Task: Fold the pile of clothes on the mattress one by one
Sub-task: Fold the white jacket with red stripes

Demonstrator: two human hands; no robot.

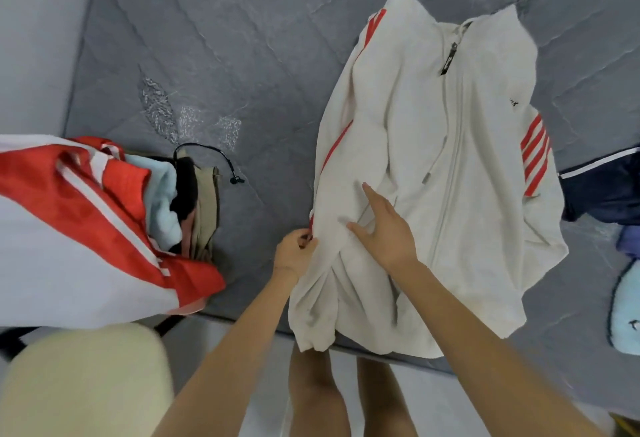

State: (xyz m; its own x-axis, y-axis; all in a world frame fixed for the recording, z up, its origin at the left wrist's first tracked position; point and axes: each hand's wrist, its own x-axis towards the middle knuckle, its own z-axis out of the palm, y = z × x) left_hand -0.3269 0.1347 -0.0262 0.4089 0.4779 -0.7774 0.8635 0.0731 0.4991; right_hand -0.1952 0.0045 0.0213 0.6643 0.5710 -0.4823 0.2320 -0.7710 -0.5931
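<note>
The white jacket (pixel 433 177) lies on the mattress (pixel 207 38). The left hand (pixel 294 251) pinches its side edge, likely to fold it in; the right hand (pixel 386 232), laid flat, presses it down.

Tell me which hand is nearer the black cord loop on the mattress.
Left. The left hand pinches the edge of the white jacket, to the right of the black cord; the right hand lies flat on the jacket, farther right.

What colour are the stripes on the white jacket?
The stripes on the jacket are red, in the head view.
</note>
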